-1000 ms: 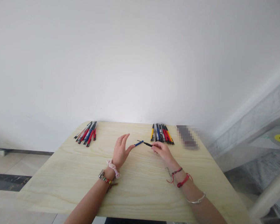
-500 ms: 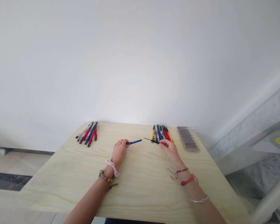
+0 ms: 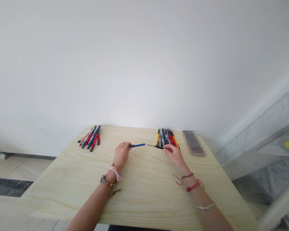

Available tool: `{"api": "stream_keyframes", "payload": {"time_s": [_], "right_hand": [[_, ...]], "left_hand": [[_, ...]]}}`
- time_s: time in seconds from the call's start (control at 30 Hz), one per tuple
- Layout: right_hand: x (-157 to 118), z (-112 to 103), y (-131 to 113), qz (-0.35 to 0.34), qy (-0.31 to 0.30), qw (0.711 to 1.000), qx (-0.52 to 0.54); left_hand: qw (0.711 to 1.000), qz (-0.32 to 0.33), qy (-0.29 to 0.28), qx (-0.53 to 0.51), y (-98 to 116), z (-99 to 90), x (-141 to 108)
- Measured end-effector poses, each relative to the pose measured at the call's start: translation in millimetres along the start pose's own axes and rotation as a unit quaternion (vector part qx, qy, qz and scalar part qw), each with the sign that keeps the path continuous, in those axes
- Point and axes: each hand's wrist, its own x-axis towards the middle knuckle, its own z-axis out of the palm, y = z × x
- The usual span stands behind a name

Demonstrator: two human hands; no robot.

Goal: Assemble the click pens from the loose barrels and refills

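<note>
My left hand [image 3: 121,156] is closed on the blue pen barrel [image 3: 138,145], which points right over the middle of the table. Facing it, my right hand [image 3: 175,154] pinches a black pen tip section [image 3: 159,147] with a thin dark refill sticking out to the left. A small gap separates the refill's end from the barrel's end. Just behind my right hand lies a row of pens [image 3: 166,136] in yellow, grey, blue, black and red. My fingers hide the far ends of both held parts.
Another pile of pens [image 3: 90,138], red, blue and grey with black ends, lies at the table's back left. A blurred-out phone-like object [image 3: 197,153] rests at the back right. The wooden table [image 3: 144,192] meets a white wall [image 3: 144,64] behind.
My left hand has shifted slightly left with the blue barrel. The black section and its refill in my right hand have moved a little left and tilted flatter.
</note>
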Motion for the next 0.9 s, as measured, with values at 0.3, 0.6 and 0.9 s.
{"api": "stream_keyframes", "payload": {"time_s": [0.3,0.6,0.9], "right_hand": [[-1,1,0,-0.042,-0.003,0.999,-0.026],[-7,8,-9,-0.080,-0.021,0.995,-0.051],[-10,11,-14,-0.128,0.007,0.990,-0.062]], "left_hand": [[0.995,0.083,-0.025,-0.045,1,-0.1,0],[0.991,0.115,-0.056,-0.039,8,-0.2,-2],[0.991,0.116,-0.041,-0.055,10,0.4,-2]]}}
